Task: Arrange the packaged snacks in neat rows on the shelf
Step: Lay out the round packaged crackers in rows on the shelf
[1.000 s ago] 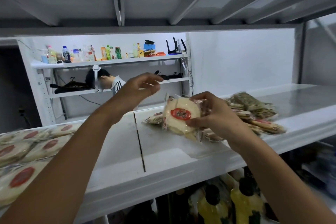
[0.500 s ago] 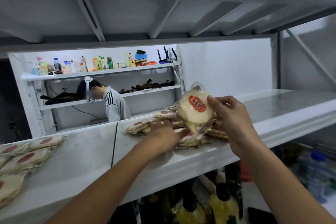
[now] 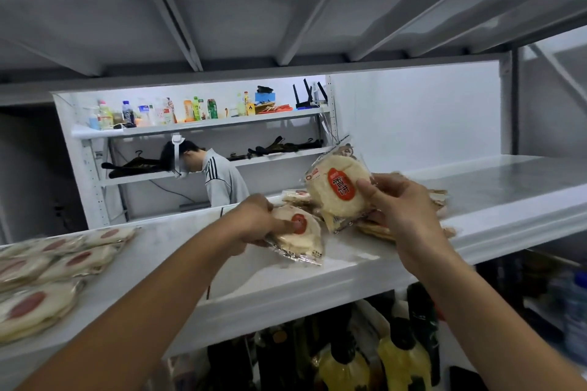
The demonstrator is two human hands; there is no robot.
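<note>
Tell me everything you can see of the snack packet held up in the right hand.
The raised packet is a round, pale cracker sealed in clear, glossy plastic with crimped edges, a red oval label with printed characters on its face. It is held nearly upright, face to the camera, above the loose pile on the shelf. The right hand pinches its right edge, thumb in front. Its lower edge may touch the pile.

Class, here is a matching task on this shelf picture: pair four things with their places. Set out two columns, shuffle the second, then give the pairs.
Things
1. right-hand pack
2. left-hand pack
3. rows of packs
4. yellow bottles

Places
a. below the shelf
b. shelf's far left
c. held upright above the pile
d. low over the shelf, label up

Pairs: 1-c, 2-d, 3-b, 4-a
</note>
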